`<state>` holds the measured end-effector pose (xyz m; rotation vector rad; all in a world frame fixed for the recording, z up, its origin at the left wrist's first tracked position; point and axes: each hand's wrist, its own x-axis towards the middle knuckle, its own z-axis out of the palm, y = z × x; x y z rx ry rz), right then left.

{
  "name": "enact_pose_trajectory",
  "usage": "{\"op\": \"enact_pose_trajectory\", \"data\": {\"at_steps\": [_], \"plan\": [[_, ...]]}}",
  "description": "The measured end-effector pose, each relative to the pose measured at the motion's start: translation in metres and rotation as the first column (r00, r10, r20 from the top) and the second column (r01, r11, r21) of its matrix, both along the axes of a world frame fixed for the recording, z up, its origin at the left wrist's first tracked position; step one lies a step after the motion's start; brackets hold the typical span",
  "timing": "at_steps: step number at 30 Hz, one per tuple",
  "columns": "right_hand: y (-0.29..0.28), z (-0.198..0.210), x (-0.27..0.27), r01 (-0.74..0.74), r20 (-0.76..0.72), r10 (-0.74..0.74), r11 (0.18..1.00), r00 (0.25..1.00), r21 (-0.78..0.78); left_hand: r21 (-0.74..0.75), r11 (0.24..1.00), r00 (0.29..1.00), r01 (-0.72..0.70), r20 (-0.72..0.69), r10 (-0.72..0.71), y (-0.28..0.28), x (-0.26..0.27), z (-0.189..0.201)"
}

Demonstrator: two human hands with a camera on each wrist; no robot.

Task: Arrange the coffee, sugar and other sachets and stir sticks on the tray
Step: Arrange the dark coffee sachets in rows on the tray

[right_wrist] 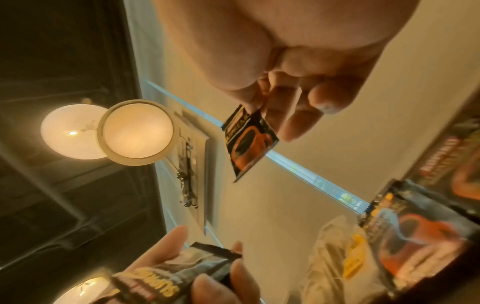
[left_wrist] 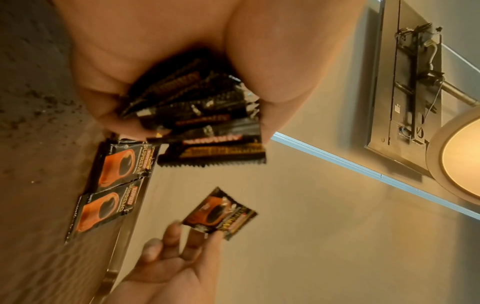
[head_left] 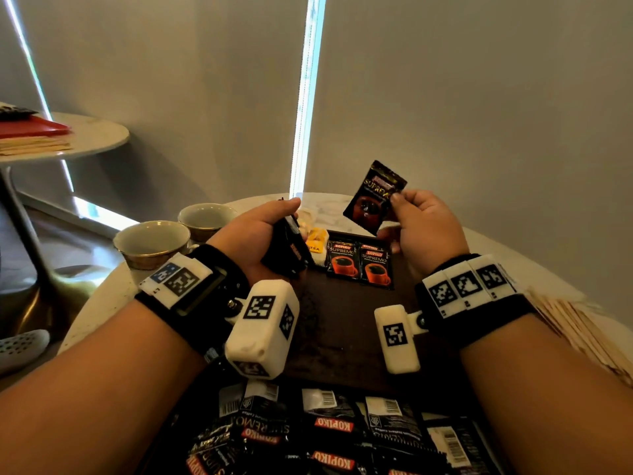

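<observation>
Right hand (head_left: 423, 231) pinches one black foil coffee sachet (head_left: 375, 197) by its edge, raised above the dark wooden tray (head_left: 346, 323); left hand (head_left: 255, 234) clenches a stack of black sachets (head_left: 287, 252) beside it.

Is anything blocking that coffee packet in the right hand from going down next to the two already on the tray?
Nothing visible: the held sachet hangs above the tray, bare beside the two laid sachets.
</observation>
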<state>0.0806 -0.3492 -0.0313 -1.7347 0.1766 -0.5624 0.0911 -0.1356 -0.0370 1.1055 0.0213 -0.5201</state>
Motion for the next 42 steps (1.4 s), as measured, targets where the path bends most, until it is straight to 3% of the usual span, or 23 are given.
{"op": "enact_pose_trajectory", "data": {"at_steps": [3,10,25,35,42], "plan": [[-0.007,-0.009,0.006,0.008,-0.169,0.007,0.996,0.986,0.085,0.025,0.999,0.999,0.037,-0.002,-0.037,0.001,0.001,-0.001],[-0.014,-0.025,0.019,-0.051,-0.413,0.080,0.995,0.907,0.080,0.054,0.998,0.999,0.045,0.012,-0.046,-0.002,0.001,-0.005],[-0.009,-0.024,0.007,-0.140,-0.521,0.158,0.987,0.839,0.073,0.196,0.971,0.990,0.139,-0.010,-0.140,-0.016,-0.008,-0.011],[0.000,-0.016,0.002,-0.176,-0.604,0.198,0.980,0.772,0.096,0.230,0.953,0.981,0.195,-0.046,-0.190,-0.021,-0.008,-0.016],[0.002,-0.014,0.000,-0.183,-0.611,0.201,0.979,0.765,0.092,0.254,0.945,0.978,0.206,-0.068,-0.195,-0.020,-0.003,-0.019]]}}
